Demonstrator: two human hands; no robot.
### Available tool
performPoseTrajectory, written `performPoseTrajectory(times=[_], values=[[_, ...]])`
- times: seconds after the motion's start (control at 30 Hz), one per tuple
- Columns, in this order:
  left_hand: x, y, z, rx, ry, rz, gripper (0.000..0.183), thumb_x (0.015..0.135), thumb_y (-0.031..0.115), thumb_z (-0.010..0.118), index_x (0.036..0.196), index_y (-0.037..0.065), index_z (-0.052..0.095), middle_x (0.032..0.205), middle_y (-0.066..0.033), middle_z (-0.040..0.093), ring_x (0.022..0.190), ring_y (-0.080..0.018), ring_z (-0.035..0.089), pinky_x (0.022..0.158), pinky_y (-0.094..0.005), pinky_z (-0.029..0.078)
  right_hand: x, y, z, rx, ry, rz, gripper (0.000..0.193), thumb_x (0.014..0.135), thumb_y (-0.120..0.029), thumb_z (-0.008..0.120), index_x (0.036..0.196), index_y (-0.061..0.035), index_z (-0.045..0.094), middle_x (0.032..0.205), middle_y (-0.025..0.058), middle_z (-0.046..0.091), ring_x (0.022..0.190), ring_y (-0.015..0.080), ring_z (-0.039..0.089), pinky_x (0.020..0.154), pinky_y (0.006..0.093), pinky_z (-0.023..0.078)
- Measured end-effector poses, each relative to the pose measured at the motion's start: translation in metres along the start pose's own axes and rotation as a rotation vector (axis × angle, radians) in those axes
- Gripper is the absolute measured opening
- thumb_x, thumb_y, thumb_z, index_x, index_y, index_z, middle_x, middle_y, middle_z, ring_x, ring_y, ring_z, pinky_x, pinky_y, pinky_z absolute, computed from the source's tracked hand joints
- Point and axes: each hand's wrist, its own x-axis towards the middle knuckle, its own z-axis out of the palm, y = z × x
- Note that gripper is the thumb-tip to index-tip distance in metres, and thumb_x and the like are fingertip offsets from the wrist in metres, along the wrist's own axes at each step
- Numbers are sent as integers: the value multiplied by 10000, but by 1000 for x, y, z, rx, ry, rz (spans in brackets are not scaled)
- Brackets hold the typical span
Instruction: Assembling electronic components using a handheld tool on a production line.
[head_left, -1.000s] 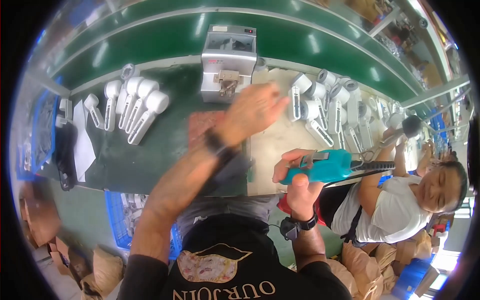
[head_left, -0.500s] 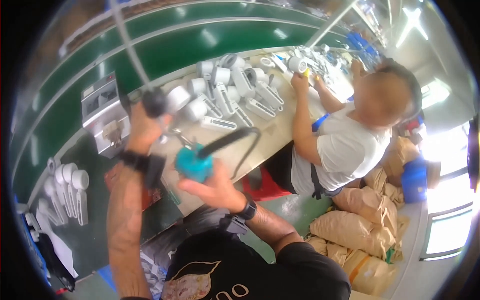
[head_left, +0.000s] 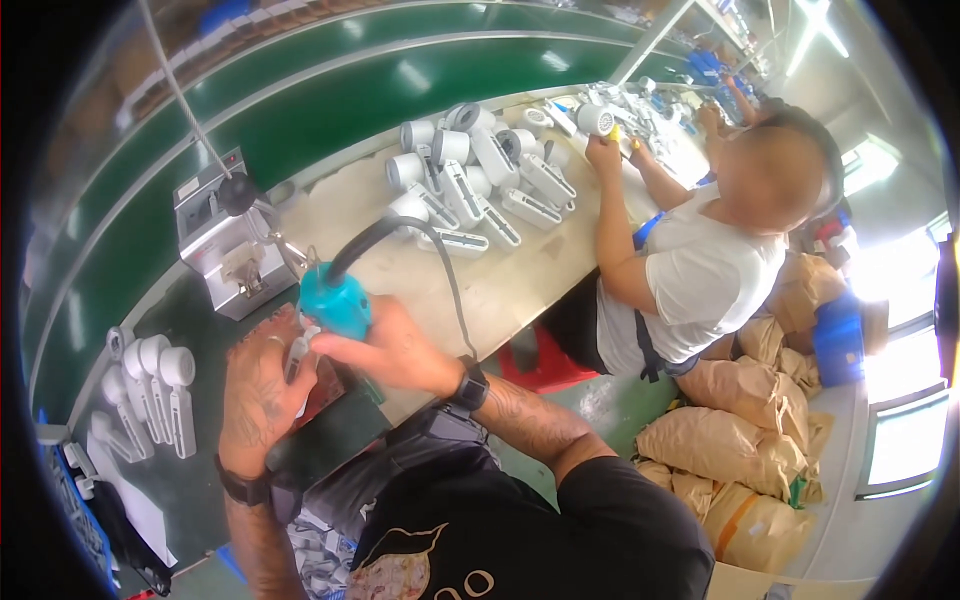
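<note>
My right hand [head_left: 400, 348] is closed around a teal corded tool [head_left: 335, 300], its black cable looping up and over to the right. Beside it, my left hand [head_left: 255, 395] has its fingers bent round a small white plastic part [head_left: 299, 352], close under the tool. Both hands are over a reddish block [head_left: 322, 398] on the dark bench top, and they hide most of it. Behind them stands a grey bench machine [head_left: 225, 240] with a black ball knob [head_left: 237, 193] on its lever.
White handheld fan bodies [head_left: 465, 190] lie heaped on the pale table; several more [head_left: 150, 375] stand at the left. At the right, a person in a white shirt [head_left: 700, 270] handles a round white piece [head_left: 595, 120]. A red stool [head_left: 535, 365] and brown sacks [head_left: 740, 425] are on the floor.
My left hand has come down from beside the black knob to the reddish block and the white part. My right hand has shifted left and up slightly with the teal tool.
</note>
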Motion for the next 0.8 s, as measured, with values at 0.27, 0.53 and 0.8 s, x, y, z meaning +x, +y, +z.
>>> performPoseTrajectory(times=[0.27, 0.53, 0.8], values=[[-38, -16, 26, 131, 286, 88, 457, 877, 171, 714, 1306, 40, 626, 1309, -183, 632, 1222, -396, 576, 1069, -515, 388, 7, 17, 21, -89, -55, 179, 295, 950, -232, 736, 1166, -36, 694, 983, 56, 731, 887, 125, 667, 806, 321, 545], [-35, -16, 39, -62, 453, 87, 239, 838, 152, 767, 1053, 62, 713, 1077, -111, 701, 1029, -339, 659, 886, -424, 525, -16, 3, 21, 139, 89, 182, 370, 1007, -277, 632, 1177, 48, 579, 812, 71, 649, 765, 158, 644, 691, 286, 484], [-39, -33, 40, -199, 461, 87, 194, 831, 173, 781, 996, 89, 724, 964, -70, 693, 903, -309, 646, 791, -414, 521, 12, 0, 23, -48, 56, 151, 379, 1030, -303, 589, 1156, 54, 581, 797, 75, 632, 748, 165, 625, 677, 304, 485]])
